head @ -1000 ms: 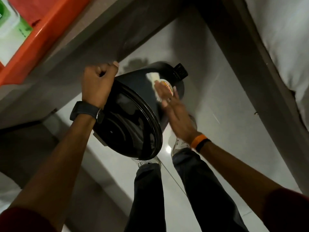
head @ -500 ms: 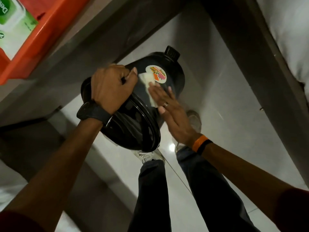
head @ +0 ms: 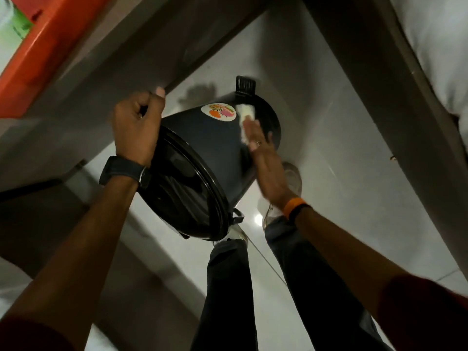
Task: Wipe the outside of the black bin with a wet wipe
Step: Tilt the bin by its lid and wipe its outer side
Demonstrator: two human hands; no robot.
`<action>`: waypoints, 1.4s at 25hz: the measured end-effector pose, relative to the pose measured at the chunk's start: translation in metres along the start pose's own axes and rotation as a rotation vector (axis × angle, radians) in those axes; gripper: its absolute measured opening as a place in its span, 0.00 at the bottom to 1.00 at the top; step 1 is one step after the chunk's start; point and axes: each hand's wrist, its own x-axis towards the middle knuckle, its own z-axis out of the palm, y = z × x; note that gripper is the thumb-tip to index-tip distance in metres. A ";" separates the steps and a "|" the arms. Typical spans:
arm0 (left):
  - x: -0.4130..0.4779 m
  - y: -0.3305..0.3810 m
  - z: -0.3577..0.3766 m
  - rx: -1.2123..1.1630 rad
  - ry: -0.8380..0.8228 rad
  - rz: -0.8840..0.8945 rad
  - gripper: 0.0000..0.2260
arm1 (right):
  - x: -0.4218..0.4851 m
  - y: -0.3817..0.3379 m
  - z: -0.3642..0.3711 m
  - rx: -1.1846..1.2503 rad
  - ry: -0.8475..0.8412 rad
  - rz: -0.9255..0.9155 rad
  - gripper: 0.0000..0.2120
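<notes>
Between the two raised forearms, the black bin (head: 215, 148) is held off the floor and tipped on its side, its lidded top turned toward the camera and its base pointing away. The left hand (head: 135, 130) is clenched in a fist at the bin's upper rim, gripping it there; a dark watch (head: 124, 171) sits on that wrist. The right hand (head: 266, 160) lies flat and open-fingered against the bin's outer wall, pressing a white wet wipe (head: 245, 116) onto the black surface under its fingertips; an orange band (head: 293, 207) circles that wrist. Just left of the wipe, a round colourful sticker (head: 219, 112) is stuck on the wall, and beyond the wipe a black pedal (head: 245, 84) juts from the bin's base. Under the hands are the person's dark trouser legs and pale shoes on a glossy light floor (head: 342, 173). Far beyond the left hand, an orange tray (head: 50, 44) rests on a grey surface.
</notes>
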 end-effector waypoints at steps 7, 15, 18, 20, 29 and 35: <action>-0.049 0.028 0.013 0.276 -0.135 0.481 0.26 | 0.042 0.050 -0.028 0.091 -0.049 0.376 0.29; 0.010 0.043 0.026 0.193 0.009 0.337 0.26 | -0.034 -0.030 0.009 0.104 -0.095 -0.108 0.31; 0.032 0.035 0.019 0.138 0.039 0.253 0.26 | -0.047 -0.022 0.022 -0.011 -0.141 -0.317 0.30; 0.037 0.033 0.017 0.148 0.049 0.234 0.26 | -0.019 -0.002 0.006 0.031 -0.042 -0.037 0.28; 0.055 0.048 0.027 0.181 0.045 0.153 0.26 | -0.030 -0.013 0.014 0.143 -0.020 -0.187 0.27; 0.021 0.075 0.056 0.182 -0.142 0.400 0.20 | 0.043 0.025 -0.038 0.120 0.158 0.576 0.25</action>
